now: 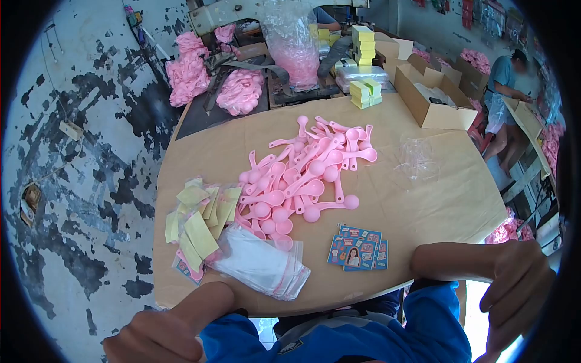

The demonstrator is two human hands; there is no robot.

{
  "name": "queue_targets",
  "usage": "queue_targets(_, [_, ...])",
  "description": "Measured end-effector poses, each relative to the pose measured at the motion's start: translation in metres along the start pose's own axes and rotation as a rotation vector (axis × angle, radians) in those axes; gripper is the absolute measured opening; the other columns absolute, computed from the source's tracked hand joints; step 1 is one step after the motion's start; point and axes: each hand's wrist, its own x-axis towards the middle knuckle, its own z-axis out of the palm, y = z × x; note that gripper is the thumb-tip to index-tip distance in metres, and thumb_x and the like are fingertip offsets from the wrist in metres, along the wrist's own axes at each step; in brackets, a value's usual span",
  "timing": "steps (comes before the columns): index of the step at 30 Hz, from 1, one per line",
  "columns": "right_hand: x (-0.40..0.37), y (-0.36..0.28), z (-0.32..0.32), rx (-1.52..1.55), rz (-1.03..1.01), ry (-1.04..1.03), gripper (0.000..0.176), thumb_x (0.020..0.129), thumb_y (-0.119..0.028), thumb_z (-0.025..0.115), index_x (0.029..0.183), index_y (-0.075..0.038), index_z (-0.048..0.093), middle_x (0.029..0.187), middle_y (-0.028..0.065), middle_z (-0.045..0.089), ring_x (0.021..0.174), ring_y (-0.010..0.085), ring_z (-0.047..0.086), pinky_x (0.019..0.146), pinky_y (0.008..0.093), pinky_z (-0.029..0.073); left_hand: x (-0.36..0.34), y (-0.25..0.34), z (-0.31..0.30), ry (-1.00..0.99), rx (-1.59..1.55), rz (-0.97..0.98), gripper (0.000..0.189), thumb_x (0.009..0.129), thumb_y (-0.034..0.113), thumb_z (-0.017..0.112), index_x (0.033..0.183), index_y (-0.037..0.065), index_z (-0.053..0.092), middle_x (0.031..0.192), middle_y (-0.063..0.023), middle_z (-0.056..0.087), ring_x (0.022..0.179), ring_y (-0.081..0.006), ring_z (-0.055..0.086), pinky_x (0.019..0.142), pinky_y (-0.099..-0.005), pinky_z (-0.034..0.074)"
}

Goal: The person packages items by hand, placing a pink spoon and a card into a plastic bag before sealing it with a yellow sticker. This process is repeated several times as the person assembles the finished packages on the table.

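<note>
My left hand (154,336) is at the lower left, off the table edge, with its fingers curled in. At the right edge my right hand (520,287) is raised off the table, its fingers bent downward. Whatever either hand may hold is hidden. Nearest the left hand lie a stack of clear plastic bags (257,260) and a pile of filled bags with yellow cards (200,224). Several printed cards (354,255) lie to the left of my right forearm. A heap of pink plastic measuring spoons (302,172) covers the middle of the brown table (417,212).
At the back stand a large clear bag of pink items (293,54), stacks of yellow cards (365,94) and an open cardboard box (439,100). Pink bundles (240,91) lie at back left. A clear plastic tangle (416,158) lies right. Another person (505,85) stands beyond.
</note>
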Motion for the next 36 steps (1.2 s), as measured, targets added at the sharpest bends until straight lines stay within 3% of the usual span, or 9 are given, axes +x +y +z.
queue_targets(8, [0.014, 0.005, 0.007, 0.087, -0.059, -0.086, 0.019, 0.088, -0.024, 0.066, 0.084, -0.008, 0.076, 0.072, 0.0055, 0.070, 0.057, 0.0116, 0.065, 0.054, 0.0196, 0.052, 0.001, 0.003, -0.006, -0.076, -0.009, -0.001, 0.090, 0.071, -0.018, 0.048, 0.144, 0.034, 0.041, 0.049, 0.0089, 0.026, 0.035, -0.0004, 0.018, 0.036, -0.0198, 0.017])
queue_targets(11, [0.016, 0.007, 0.005, 0.100, -0.061, -0.097, 0.020, 0.088, -0.024, 0.065, 0.084, -0.008, 0.075, 0.073, 0.0057, 0.070, 0.057, 0.0117, 0.065, 0.054, 0.0202, 0.053, 0.018, -0.045, 0.029, 0.555, 0.126, 0.711, 0.089, 0.071, -0.018, 0.049, 0.143, 0.034, 0.042, 0.049, 0.0090, 0.026, 0.035, -0.0003, 0.018, 0.036, -0.0192, 0.017])
queue_targets(13, [0.018, 0.006, 0.004, 0.101, -0.058, -0.113, 0.020, 0.088, -0.024, 0.065, 0.084, -0.007, 0.075, 0.074, 0.0059, 0.070, 0.058, 0.0118, 0.065, 0.055, 0.0206, 0.053, 0.018, -0.044, 0.027, 0.551, 0.135, 0.723, 0.089, 0.070, -0.018, 0.049, 0.143, 0.034, 0.043, 0.048, 0.0090, 0.025, 0.035, -0.0001, 0.018, 0.036, -0.0190, 0.017])
queue_targets(16, [0.022, 0.004, 0.003, 0.111, -0.054, -0.133, 0.021, 0.089, -0.024, 0.064, 0.084, -0.007, 0.075, 0.074, 0.0061, 0.070, 0.058, 0.0119, 0.065, 0.056, 0.0212, 0.053, 0.009, -0.006, -0.009, -0.087, 0.006, 0.058, 0.089, 0.069, -0.018, 0.050, 0.142, 0.033, 0.044, 0.048, 0.0092, 0.025, 0.035, 0.0001, 0.018, 0.036, -0.0191, 0.017])
queue_targets(23, [0.024, 0.009, 0.003, 0.130, -0.059, -0.146, 0.022, 0.089, -0.023, 0.063, 0.084, -0.005, 0.075, 0.077, 0.0065, 0.070, 0.059, 0.0121, 0.065, 0.058, 0.0227, 0.054, 0.000, 0.003, -0.016, -0.074, 0.050, 0.049, 0.088, 0.070, -0.018, 0.049, 0.141, 0.034, 0.047, 0.048, 0.0091, 0.025, 0.035, 0.0000, 0.018, 0.034, -0.0199, 0.017])
queue_targets(26, [0.025, 0.014, 0.003, 0.147, -0.064, -0.159, 0.023, 0.090, -0.023, 0.063, 0.084, -0.004, 0.075, 0.077, 0.0067, 0.070, 0.060, 0.0122, 0.065, 0.058, 0.0233, 0.055, 0.014, -0.038, 0.023, 0.542, 0.148, 0.650, 0.088, 0.071, -0.018, 0.050, 0.140, 0.037, 0.047, 0.049, 0.0087, 0.025, 0.035, -0.0007, 0.018, 0.034, -0.0202, 0.018])
queue_targets(28, [0.025, 0.016, 0.004, 0.154, -0.067, -0.167, 0.024, 0.090, -0.023, 0.062, 0.084, -0.004, 0.075, 0.078, 0.0069, 0.071, 0.060, 0.0123, 0.065, 0.059, 0.0237, 0.055, 0.014, -0.036, 0.023, 0.541, 0.143, 0.619, 0.088, 0.072, -0.018, 0.050, 0.139, 0.039, 0.047, 0.049, 0.0084, 0.025, 0.035, -0.0011, 0.019, 0.035, -0.0204, 0.018])
queue_targets(31, [0.025, 0.017, 0.004, 0.168, -0.073, -0.177, 0.024, 0.090, -0.023, 0.062, 0.084, -0.003, 0.075, 0.079, 0.0071, 0.071, 0.060, 0.0124, 0.065, 0.060, 0.0243, 0.056, 0.007, 0.006, -0.013, -0.097, 0.034, -0.076, 0.088, 0.072, -0.018, 0.051, 0.138, 0.040, 0.048, 0.049, 0.0082, 0.025, 0.035, -0.0014, 0.019, 0.035, -0.0207, 0.018])
queue_targets(36, [0.026, 0.019, 0.006, 0.181, -0.072, -0.174, 0.026, 0.091, -0.023, 0.061, 0.084, -0.002, 0.074, 0.080, 0.0074, 0.071, 0.061, 0.0126, 0.065, 0.061, 0.0253, 0.056, -0.002, 0.012, -0.018, -0.075, 0.027, -0.046, 0.088, 0.072, -0.018, 0.050, 0.138, 0.040, 0.048, 0.049, 0.0084, 0.025, 0.035, -0.0015, 0.018, 0.035, -0.0208, 0.018])
